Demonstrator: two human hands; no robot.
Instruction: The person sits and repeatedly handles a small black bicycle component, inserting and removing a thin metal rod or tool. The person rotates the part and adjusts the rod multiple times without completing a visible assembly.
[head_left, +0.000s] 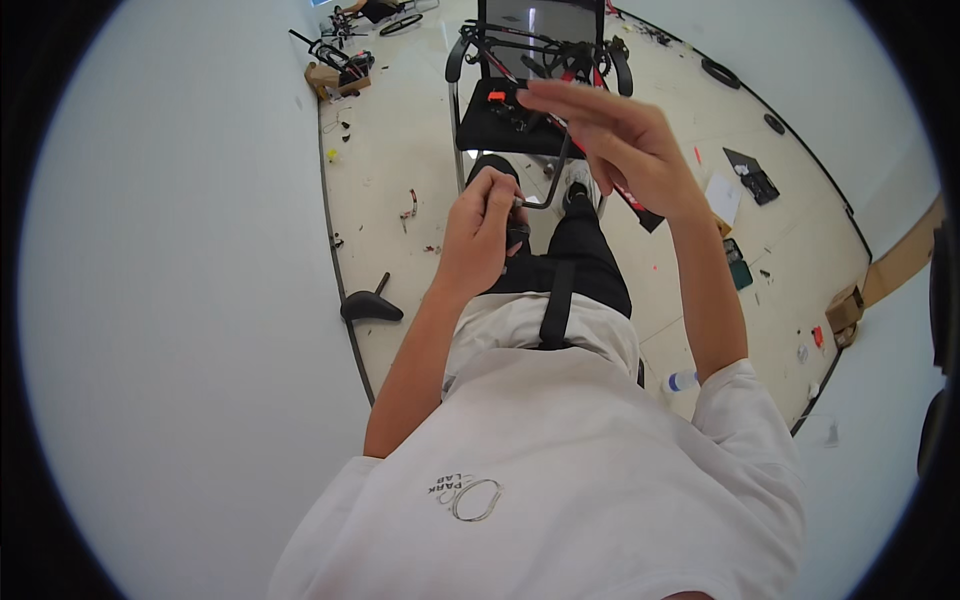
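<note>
My left hand (480, 228) is closed round a small dark part (517, 236) in front of my lap; the fingers hide most of it, so its kind cannot be made out. From that hand a bent hex key (546, 204) sticks out to the right, then turns upward. My right hand (635, 150) is raised beside the key's upper end, its fingers stretched out together and the palm turned inward. Whether it touches the key is unclear. Beyond both hands stands a black chair (478, 128), with a red and black bike frame (625, 195) leaning across it.
A small orange-red item (497, 97) lies on the seat. A bike saddle (372, 305) rests by the left wall. At right are an open dark case (757, 185), a green tool box (738, 265), a water bottle (682, 380) and a cardboard box (845, 308). Small parts litter the floor.
</note>
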